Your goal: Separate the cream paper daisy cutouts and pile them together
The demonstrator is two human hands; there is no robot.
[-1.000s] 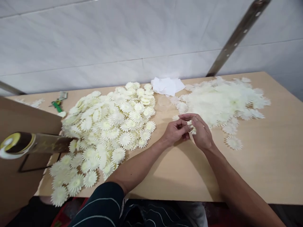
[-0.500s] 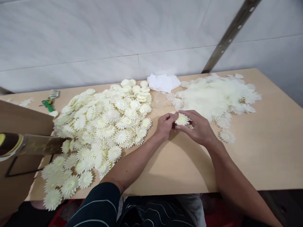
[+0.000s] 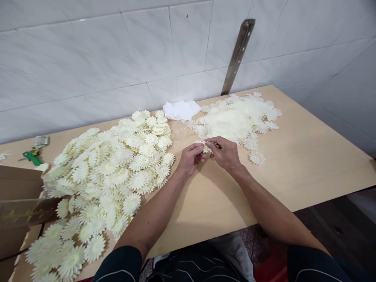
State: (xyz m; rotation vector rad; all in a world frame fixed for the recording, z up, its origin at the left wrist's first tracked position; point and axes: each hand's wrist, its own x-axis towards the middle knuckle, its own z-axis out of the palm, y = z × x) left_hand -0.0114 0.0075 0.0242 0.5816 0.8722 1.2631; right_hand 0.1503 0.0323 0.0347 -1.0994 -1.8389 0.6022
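From where I stand, a slotted strip of dull metal (image 3: 237, 56) rises aslant against the pale grey marbled tile wall (image 3: 141, 47), behind a light wood-coloured table (image 3: 308, 156). Crumpled white paper (image 3: 181, 110) lies near the back edge; far left, a small green tool (image 3: 33, 157) sits near a brown box (image 3: 20, 182).

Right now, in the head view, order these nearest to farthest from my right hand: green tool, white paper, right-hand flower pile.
From the right hand:
1. Right-hand flower pile, just beyond it.
2. White paper, at the back, left of that pile.
3. Green tool, on the far left.
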